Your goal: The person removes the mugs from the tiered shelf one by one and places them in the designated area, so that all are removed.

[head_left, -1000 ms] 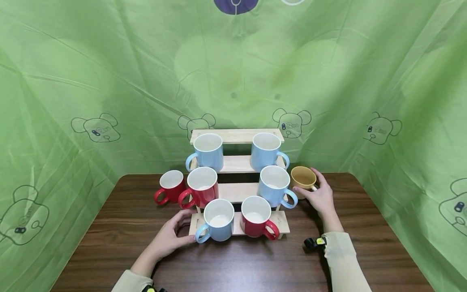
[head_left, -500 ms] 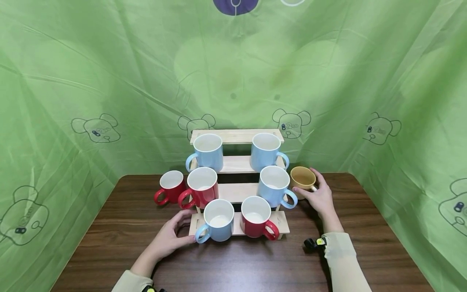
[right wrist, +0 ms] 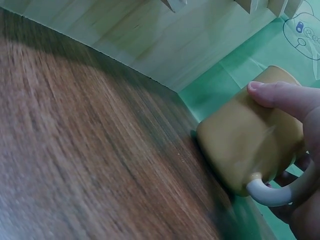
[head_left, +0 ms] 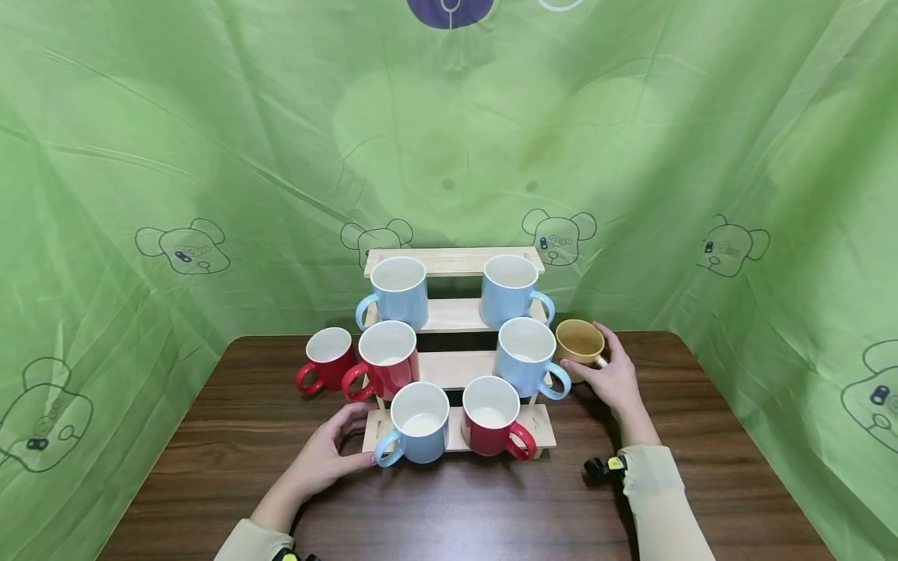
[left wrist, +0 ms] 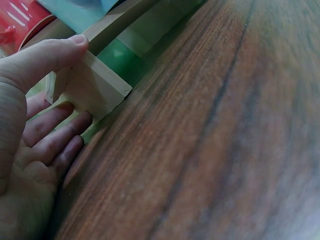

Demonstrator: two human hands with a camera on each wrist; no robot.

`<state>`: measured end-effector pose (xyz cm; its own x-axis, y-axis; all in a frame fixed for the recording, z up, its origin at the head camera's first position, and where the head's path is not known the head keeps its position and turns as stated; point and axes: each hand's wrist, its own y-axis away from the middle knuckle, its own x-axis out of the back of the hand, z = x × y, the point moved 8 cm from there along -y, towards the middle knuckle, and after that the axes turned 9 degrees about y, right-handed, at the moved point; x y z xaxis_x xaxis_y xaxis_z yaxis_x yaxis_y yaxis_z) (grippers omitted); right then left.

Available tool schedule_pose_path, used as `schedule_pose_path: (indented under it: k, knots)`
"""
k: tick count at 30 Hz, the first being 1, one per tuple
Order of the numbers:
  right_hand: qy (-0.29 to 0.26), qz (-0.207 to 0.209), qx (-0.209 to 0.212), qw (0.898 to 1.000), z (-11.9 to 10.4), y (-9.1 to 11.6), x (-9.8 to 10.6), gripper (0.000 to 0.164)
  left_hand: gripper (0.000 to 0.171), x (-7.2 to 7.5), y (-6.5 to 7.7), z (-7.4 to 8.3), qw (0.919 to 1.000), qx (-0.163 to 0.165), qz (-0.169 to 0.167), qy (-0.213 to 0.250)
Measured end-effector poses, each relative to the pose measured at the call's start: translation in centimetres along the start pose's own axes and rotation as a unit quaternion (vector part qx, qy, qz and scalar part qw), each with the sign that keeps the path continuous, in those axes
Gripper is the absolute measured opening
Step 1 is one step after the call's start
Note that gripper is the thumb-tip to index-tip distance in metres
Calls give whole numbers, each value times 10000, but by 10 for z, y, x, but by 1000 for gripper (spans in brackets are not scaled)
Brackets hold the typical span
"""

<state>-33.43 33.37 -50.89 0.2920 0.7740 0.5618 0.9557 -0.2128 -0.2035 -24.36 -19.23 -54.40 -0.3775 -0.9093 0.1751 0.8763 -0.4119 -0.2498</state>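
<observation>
My right hand [head_left: 613,382] grips a yellow mug [head_left: 581,338] at the right of the wooden rack. In the right wrist view the thumb lies on the mug's side, the white handle [right wrist: 272,195] is by the palm and the other fingers are mostly hidden behind it. My left hand [head_left: 326,454] holds the left end of the rack's lowest board [head_left: 456,430], thumb at its front edge; the left wrist view shows the fingers beside the rack's end panel [left wrist: 92,85]. A light blue mug [head_left: 421,425] stands close to that thumb, and a red mug [head_left: 491,421] shares its board.
Above stand another red mug [head_left: 393,366] and a blue mug [head_left: 522,358], then two blue mugs [head_left: 401,292] higher up. The top board [head_left: 456,261] bears nothing. A red mug [head_left: 330,360] stands on the brown table [head_left: 449,514] left of the rack. Green cloth [head_left: 449,140] encloses the back and sides.
</observation>
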Motion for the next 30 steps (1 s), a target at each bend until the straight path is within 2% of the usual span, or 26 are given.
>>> schedule_pose_path:
  k: [12, 20, 26, 30]
  knots:
    - [107, -115, -15, 9999, -1, 1, 0, 111, 67, 0, 0, 0, 10000, -55, 5, 50]
    - [55, -336, 44, 9994, -10, 2, 1, 117, 68, 0, 2, -2, 9999, -90, -26, 94]
    - [-172, -235, 332, 9990, -24, 4, 11, 114, 68, 0, 1, -1, 10000, -39, -10, 81]
    - [-67, -150, 405, 9990, -34, 6, 21, 111, 67, 0, 1, 0, 9999, -45, -26, 87]
